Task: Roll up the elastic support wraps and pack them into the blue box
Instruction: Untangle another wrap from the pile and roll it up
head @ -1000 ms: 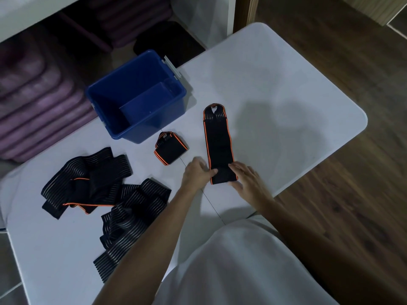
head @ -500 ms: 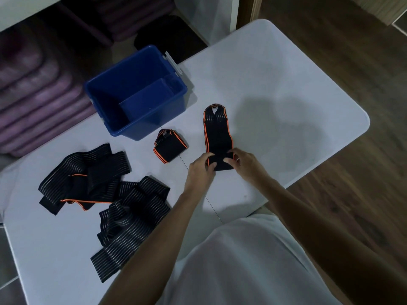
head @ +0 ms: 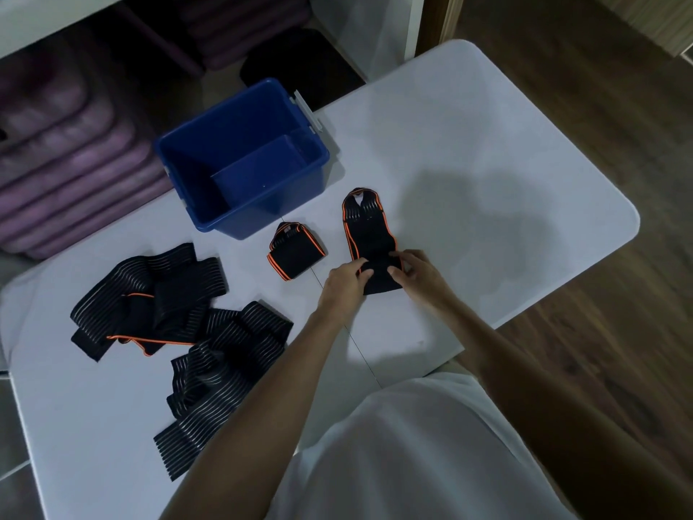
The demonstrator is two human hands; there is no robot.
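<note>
So at the very bottom a white shirt point(head: 431, 456) is seen, with both forearms reaching out over the white tabletop point(head: 487, 163). Off to the left, a loose pile of black striped wraps point(head: 180, 332) is spread out unrolled, some edged in orange. A bit further up, the left hand point(head: 343, 285) and right hand point(head: 420, 273) are kept close together, and both are curled onto the near end of a black wrap with orange trim point(head: 369, 238), which is pinched at its two side edges and seems to be partly folded or rolled there; the rest of it is laid flat, pointing away. Just left of that, one already rolled wrap point(head: 294, 253) is parked on the tabletop, apart from the hands. Beyond it the blue box point(head: 210, 144) is set near the far-left edge, open, nothing packed inside. Purple cushions point(head: 67, 163) are stacked behind, off the tabletop.
</note>
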